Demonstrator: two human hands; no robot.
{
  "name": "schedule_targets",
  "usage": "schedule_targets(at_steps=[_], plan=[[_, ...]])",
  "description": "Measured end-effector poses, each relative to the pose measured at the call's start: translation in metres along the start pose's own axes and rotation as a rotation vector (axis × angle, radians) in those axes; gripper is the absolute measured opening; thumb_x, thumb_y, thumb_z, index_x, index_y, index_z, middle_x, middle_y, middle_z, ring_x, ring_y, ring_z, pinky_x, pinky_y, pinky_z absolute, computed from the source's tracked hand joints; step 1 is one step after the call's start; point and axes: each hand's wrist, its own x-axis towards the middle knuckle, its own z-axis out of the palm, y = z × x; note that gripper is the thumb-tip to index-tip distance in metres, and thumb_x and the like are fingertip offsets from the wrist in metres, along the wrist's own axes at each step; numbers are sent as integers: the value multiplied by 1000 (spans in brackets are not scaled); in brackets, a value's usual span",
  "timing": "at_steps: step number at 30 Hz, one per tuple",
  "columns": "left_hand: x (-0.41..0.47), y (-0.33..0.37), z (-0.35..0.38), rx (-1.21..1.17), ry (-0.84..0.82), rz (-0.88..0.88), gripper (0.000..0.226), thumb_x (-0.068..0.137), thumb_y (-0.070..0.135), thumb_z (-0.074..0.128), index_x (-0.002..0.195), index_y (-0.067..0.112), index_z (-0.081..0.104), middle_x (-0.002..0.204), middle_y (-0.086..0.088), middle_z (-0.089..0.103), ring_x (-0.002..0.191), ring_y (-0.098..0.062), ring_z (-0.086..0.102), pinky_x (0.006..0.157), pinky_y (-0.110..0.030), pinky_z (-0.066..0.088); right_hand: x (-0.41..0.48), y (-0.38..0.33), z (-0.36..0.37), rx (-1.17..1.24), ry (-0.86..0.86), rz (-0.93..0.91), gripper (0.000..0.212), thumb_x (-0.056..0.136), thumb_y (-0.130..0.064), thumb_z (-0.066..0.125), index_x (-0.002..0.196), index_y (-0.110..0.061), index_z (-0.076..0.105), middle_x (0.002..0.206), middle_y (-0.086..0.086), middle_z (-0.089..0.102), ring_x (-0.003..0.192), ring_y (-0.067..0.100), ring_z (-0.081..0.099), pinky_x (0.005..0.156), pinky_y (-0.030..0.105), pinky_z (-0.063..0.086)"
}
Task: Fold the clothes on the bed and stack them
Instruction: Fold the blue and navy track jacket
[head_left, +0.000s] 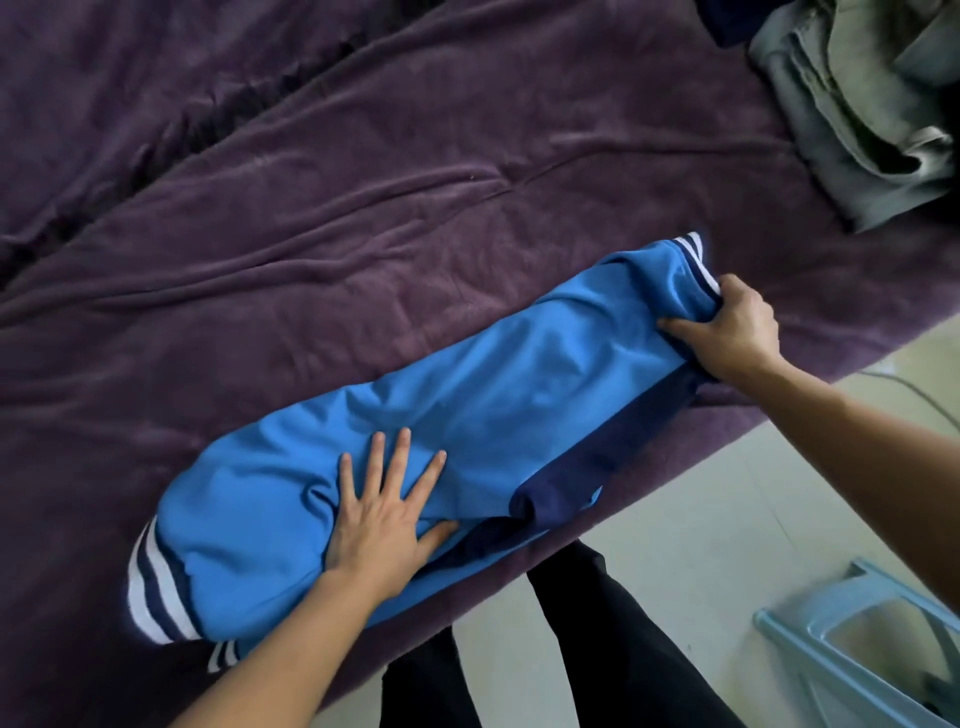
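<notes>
A bright blue jacket (467, 405) with navy panels and white-and-navy striped cuffs lies folded into a long strip near the front edge of the bed. My left hand (382, 514) rests flat on its lower left part, fingers spread, holding nothing. At the strip's upper right end, by the striped collar, my right hand (727, 332) pinches a fold of the blue cloth. A pile of grey-green clothes (857, 104) sits at the bed's far right corner.
The bed is covered with a wrinkled purple blanket (311, 234). Its front edge runs diagonally from lower left to right. Beyond it is pale tiled floor (675, 545), my dark-trousered legs (571, 649) and a light blue plastic stool (872, 649) at lower right.
</notes>
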Motion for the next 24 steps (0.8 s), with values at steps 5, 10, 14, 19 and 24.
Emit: schedule_targets(at_steps=[5, 10, 14, 19, 24], plan=[[-1, -16, -12, -74, -4, 60, 77, 86, 74, 24, 150, 40, -4, 160, -4, -12, 147, -27, -10, 115, -53, -3, -48, -34, -37, 299, 149, 73, 43, 62, -30, 86, 88, -21, 53, 88, -3, 61, 83, 15, 57, 79, 44, 54], [-32, -67, -55, -421, 328, 9, 50, 89, 40, 61, 131, 13, 57, 138, -14, 50, 128, -32, 45, 104, -46, 34, -153, -110, -30, 60, 338, -200, 47, 65, -32, 74, 97, -27, 42, 86, -1, 61, 75, 30, 57, 63, 37, 43], [-65, -127, -60, -420, 468, -63, 37, 80, 23, 63, 110, 2, 68, 113, -17, 62, 103, -38, 59, 86, -49, 46, -234, -159, 46, -151, 180, -404, 41, 76, -23, 68, 111, -17, 48, 104, 8, 56, 85, 36, 59, 55, 35, 33], [-91, -168, -49, -387, 413, -131, 35, 80, 9, 70, 113, 1, 66, 112, -16, 60, 103, -38, 56, 87, -48, 43, -301, -169, 140, -292, -480, -358, 62, 87, -20, 56, 143, -21, 30, 147, 7, 29, 132, 30, 32, 95, 42, 44], [-77, -141, -52, -358, 618, 9, 34, 81, 1, 65, 114, -2, 65, 122, -25, 56, 110, -43, 54, 92, -52, 45, -290, -154, 115, 22, -212, -477, 35, 86, -31, 56, 120, -25, 61, 122, -3, 62, 108, 22, 59, 84, 35, 50]])
